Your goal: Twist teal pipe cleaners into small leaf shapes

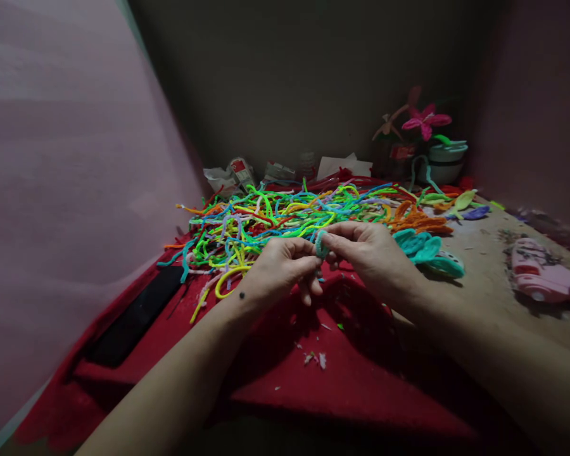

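Note:
Both hands meet over a red cloth (285,373) in front of me. My left hand (279,269) and my right hand (368,253) pinch the same small teal pipe-cleaner loop (321,244) between their fingertips, fingers closed on it. Just behind the hands lies a big tangled heap of coloured pipe cleaners (275,218). Finished teal petal shapes (425,250) lie right of my right hand, touching nothing I hold.
Orange pipe-cleaner shapes (415,220) sit behind the teal ones. A pink glue gun (541,275) lies at the right on the brown tabletop. A pink pipe-cleaner flower (425,120) stands by a bowl (446,161) at the back. A black strip (137,316) lies on the left.

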{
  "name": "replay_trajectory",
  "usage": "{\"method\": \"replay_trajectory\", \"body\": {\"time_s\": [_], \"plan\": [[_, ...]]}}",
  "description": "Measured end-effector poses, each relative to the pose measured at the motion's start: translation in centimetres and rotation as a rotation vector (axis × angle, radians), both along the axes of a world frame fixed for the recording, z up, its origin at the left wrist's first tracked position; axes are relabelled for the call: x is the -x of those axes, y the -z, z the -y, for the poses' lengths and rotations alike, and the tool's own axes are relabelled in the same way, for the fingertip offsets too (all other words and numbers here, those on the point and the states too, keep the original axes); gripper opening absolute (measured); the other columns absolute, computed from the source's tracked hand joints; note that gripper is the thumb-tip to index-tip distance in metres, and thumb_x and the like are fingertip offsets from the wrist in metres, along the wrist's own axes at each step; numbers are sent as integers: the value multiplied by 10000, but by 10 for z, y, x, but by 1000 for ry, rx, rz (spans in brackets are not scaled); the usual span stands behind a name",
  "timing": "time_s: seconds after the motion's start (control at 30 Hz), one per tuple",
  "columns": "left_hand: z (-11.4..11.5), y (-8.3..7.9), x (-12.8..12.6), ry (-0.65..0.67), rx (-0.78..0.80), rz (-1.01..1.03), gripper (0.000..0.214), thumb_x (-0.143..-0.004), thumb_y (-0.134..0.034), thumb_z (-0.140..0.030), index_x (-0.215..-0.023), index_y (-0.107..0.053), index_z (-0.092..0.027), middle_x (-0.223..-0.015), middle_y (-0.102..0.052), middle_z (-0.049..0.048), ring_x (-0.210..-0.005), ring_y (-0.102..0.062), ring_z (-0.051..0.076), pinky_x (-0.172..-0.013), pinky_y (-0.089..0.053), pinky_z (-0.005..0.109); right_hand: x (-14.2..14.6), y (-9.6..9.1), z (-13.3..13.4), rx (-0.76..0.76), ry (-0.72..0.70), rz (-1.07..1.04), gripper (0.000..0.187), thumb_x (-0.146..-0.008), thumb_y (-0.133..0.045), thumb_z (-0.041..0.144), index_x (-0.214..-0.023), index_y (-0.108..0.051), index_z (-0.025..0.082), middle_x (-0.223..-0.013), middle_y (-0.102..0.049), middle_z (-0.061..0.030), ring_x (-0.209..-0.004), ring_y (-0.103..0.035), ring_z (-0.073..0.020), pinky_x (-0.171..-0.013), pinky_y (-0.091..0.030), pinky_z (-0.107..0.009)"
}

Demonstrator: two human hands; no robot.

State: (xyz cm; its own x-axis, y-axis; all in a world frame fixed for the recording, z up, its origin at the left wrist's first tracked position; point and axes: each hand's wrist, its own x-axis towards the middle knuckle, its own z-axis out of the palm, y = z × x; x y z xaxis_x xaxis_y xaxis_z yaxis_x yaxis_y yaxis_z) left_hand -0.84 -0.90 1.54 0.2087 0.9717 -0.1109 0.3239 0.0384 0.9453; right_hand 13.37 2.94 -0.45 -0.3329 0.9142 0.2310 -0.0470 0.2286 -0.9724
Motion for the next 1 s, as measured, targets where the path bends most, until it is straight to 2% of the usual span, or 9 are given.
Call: {"method": "replay_trajectory", "body": {"time_s": [0.1,0.3,0.47,0.67,0.77,0.9,1.0], "plan": [[0,0,2,18,8,4,91,-762,-523,-182,-711,-554,-114,-476,-589,-2,-333,-500,85,-366,-415,187,-3,1,-2,-19,-73,29,166,-722,-547,241,-610,-593,128,-535,-545,13,-496,-463,-77,-498,-367,-216],[-5,5,5,51,-20,61,242,-820,-481,-335,-728,-546,-121,-497,-593,13,-349,-513,101,-366,-412,204,-1,1,-1,5,7,28,157,-710,-576,240,-605,-599,125,-508,-540,16,-469,-460,-73,-480,-358,-209],[-7,9,7,51,2,121,200,-811,-484,-284,-713,-538,-118,-500,-600,19,-345,-513,101,-370,-405,202,1,3,2,63,9,2,154,-709,-586,261,-644,-612,124,-544,-583,-8,-489,-508,-97,-507,-397,-229],[-4,7,5,16,33,137,115,-761,-534,-221,-707,-522,-120,-503,-605,11,-344,-510,93,-376,-408,199,0,0,3,82,-33,-19,160,-677,-625,281,-633,-618,127,-540,-580,2,-479,-491,-88,-494,-384,-223],[-3,4,2,14,15,77,63,-741,-536,-180,-713,-527,-124,-489,-590,-5,-352,-502,88,-385,-421,202,0,1,2,114,18,-50,170,-665,-638,278,-585,-603,132,-513,-571,7,-456,-469,-78,-480,-369,-220],[-2,2,-1,25,-44,0,27,-728,-536,-150,-713,-529,-128,-493,-575,-18,-392,-515,85,-416,-438,201,0,6,-2,253,10,-177,207,-638,-661,293,-533,-572,138,-487,-564,0,-441,-466,-82,-478,-366,-230],[-2,4,-2,-24,-97,-8,34,-724,-541,-147,-705,-515,-138,-485,-550,-38,-405,-518,81,-426,-437,192,0,7,-4,245,5,-193,207,-643,-663,309,-559,-582,138,-509,-566,3,-454,-465,-80,-484,-359,-229]]}}
